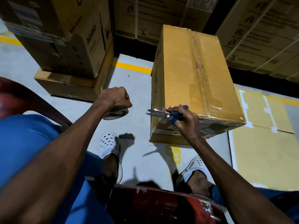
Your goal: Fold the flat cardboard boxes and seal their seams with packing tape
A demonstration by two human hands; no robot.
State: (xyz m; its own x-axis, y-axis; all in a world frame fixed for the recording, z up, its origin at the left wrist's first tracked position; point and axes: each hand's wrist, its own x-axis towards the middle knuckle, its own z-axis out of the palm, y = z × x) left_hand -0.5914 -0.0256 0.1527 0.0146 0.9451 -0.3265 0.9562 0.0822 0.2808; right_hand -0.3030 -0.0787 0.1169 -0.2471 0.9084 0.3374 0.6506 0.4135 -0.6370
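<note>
From the head camera, the left hand (115,98) was curled into a fist around a roll of packing tape (115,114), knuckles up, held above the grey floor (137,88) at about nine o'clock from the near corner of the folded cardboard box (192,75). The right hand (184,120) gripped one pair of blue-handled scissors (165,114), fingers through the loops, blades parted and pointing toward nine o'clock, at the box's near left edge. That one box stood on the floor at the frame's one o'clock, its top seam covered with glossy tape. One flat cardboard sheet (262,143) with white tape strips lay at three o'clock of it. At ten o'clock a stack of three cartons (68,50) stood; one read "AGARO". More strapped cartons (265,34) filled twelve to two o'clock, their print too blurred to read. Two white perforated shoes (110,144) rested on the floor, before a red chair seat (158,206).
</note>
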